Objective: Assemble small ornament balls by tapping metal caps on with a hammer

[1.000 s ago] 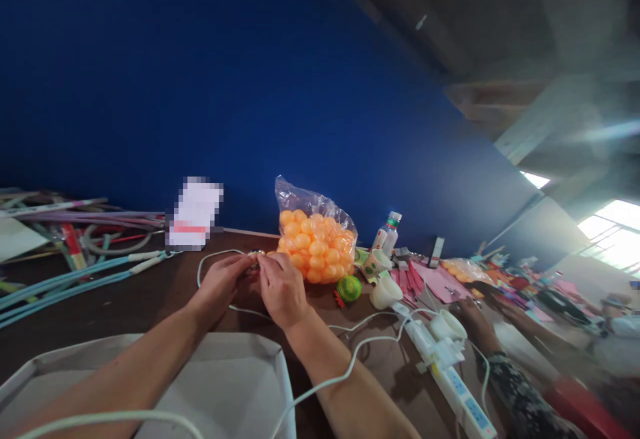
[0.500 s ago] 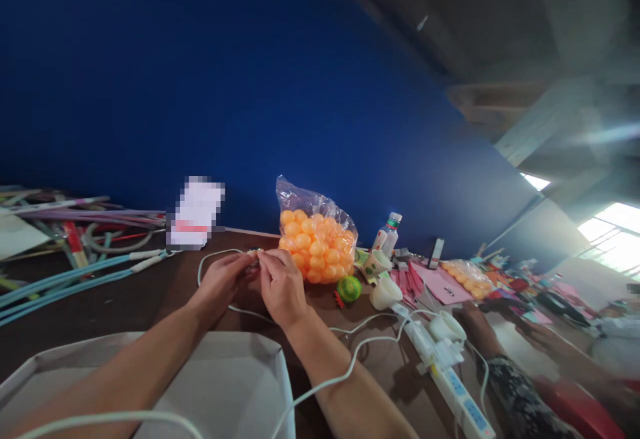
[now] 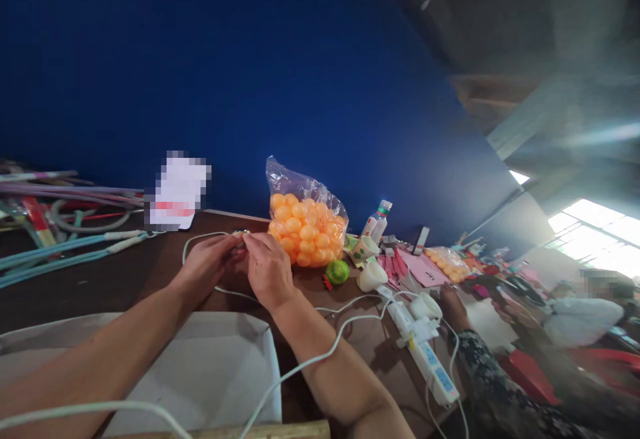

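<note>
My left hand (image 3: 207,260) and my right hand (image 3: 267,267) meet above the brown table (image 3: 165,262), fingertips pinched together. Between them is a small dark, shiny item (image 3: 242,232), mostly covered by the fingers, whose kind I cannot make out. Just behind and right of my right hand stands a clear plastic bag of orange balls (image 3: 306,229). A green and yellow round object (image 3: 337,272) with a red part lies to the right of that hand. A white cable (image 3: 189,246) runs behind my left hand.
A white open box (image 3: 235,332) sits under my forearms. Rightward are a power strip (image 3: 435,369), tape rolls (image 3: 373,276), a bottle (image 3: 379,221) and pink sheets (image 3: 417,268). Blue tubes (image 3: 60,252) lie left. At right, a co-worker's camouflage sleeve (image 3: 480,362) reaches over the table.
The view has shifted, so the table items appear higher and most sit farther left. My hands stay together in the same pinch around the small item.
</note>
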A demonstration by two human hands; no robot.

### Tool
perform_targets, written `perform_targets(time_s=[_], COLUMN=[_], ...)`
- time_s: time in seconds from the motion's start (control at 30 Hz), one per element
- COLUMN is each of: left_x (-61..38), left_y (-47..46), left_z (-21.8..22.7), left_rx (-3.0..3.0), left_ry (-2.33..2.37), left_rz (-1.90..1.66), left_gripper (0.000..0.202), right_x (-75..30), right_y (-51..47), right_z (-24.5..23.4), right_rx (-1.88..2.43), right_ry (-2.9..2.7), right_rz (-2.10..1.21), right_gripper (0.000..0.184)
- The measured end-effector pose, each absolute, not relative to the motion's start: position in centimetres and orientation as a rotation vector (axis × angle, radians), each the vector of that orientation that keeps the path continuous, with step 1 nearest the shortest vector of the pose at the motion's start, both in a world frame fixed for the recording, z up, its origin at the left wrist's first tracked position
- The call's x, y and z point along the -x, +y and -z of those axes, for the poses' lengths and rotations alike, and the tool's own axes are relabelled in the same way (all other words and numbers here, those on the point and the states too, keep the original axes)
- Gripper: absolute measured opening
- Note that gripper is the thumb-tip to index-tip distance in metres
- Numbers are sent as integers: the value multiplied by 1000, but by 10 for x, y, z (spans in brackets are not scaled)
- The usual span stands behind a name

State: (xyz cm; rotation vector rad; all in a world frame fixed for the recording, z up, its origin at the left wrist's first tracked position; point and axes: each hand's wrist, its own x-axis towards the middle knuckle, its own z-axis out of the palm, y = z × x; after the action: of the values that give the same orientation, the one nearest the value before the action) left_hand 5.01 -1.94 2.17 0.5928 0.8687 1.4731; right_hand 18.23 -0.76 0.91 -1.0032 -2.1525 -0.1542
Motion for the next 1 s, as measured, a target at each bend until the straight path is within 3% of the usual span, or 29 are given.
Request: perform_targets(time_s=[0.77,1.0], left_x=[-53,-50], left_y=[-11,-8], left_z=[-8,-8], left_rx=[-542,-546], left_ry=[801,737], left_rz=[-1479,-1443], left_gripper=[4,7], right_x=[-179,-186], right_y=[-14,-17], right_z=[-13,-27], right_rx=[1086,1023], right_ry=[-2154,-2034], right_rz=[174,20], right_gripper=[37,44])
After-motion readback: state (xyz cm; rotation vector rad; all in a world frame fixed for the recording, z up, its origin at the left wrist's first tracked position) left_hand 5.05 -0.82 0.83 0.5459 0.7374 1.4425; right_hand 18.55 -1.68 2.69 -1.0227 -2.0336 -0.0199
